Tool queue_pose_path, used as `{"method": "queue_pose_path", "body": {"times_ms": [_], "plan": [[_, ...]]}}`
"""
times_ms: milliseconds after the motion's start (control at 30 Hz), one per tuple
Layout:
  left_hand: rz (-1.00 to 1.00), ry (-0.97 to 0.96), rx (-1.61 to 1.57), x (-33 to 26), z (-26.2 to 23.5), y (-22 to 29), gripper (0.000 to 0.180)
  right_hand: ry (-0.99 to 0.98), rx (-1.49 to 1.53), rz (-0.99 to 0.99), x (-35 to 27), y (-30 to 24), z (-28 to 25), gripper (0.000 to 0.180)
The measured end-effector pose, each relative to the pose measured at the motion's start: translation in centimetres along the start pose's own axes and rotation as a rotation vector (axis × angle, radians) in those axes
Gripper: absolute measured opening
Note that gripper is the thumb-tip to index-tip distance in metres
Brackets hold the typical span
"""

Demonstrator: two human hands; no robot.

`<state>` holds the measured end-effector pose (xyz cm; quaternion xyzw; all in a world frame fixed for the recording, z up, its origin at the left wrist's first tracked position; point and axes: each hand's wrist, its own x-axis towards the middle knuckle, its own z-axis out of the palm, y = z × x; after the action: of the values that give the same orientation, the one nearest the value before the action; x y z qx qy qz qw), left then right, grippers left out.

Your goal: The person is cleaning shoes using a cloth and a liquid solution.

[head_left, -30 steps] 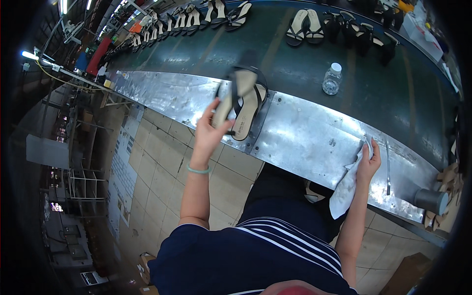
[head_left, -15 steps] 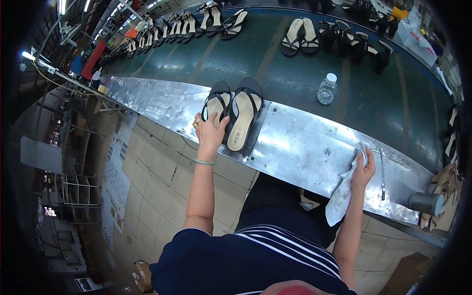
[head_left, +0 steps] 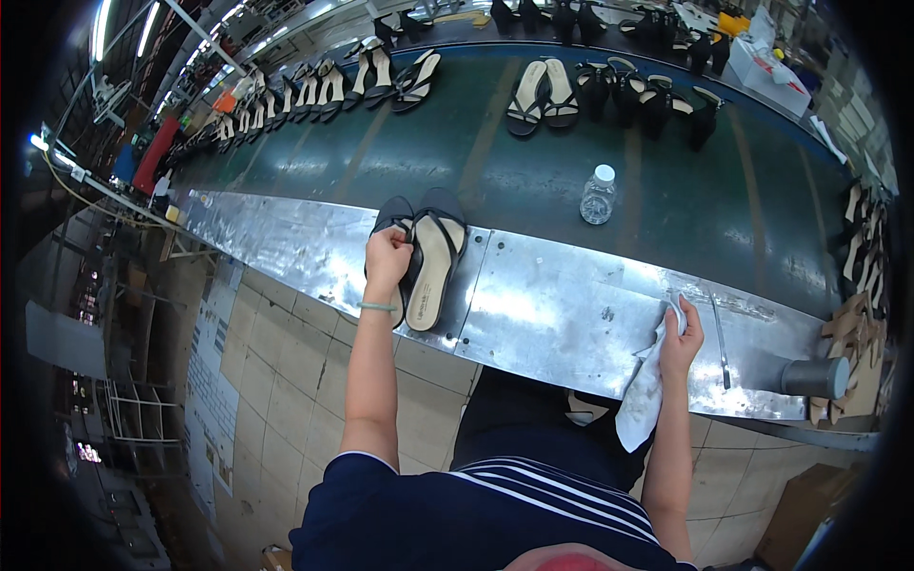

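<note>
Head view: left hand [head_left: 385,259] over black sandal [head_left: 394,207], ten o'clock from centre on metal desk [head_left: 286,243]; grip narrow at its straps [head_left: 397,223], pinching or not, cannot tell. Second sandal [head_left: 434,271] just beside. Right hand [head_left: 680,344], past three o'clock, grip holding white cloth [head_left: 642,404].

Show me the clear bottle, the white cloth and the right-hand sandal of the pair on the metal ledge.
Clear bottle [head_left: 597,204], head view: on its transparent body.
White cloth [head_left: 645,390], head view: on its hanging part.
Right-hand sandal [head_left: 434,270], head view: on its pale insole.
</note>
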<state>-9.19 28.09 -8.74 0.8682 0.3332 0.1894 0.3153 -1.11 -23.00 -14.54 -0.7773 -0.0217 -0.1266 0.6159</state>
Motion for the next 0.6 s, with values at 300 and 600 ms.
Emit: {"method": "queue_pose_path", "body": {"times_ms": [300, 600], "plan": [[0.339, -0.040, -0.002, 3.4, -2.6, 2.9, 0.019, -0.014, -0.045, -0.031, 0.2, -1.0, 0.4, 0.022], [0.884, -0.228, 0.206, 17.4, -0.8, 12.0, 0.016, 0.019, -0.118, -0.076, 0.2, -0.9, 0.6, 0.019]]}}
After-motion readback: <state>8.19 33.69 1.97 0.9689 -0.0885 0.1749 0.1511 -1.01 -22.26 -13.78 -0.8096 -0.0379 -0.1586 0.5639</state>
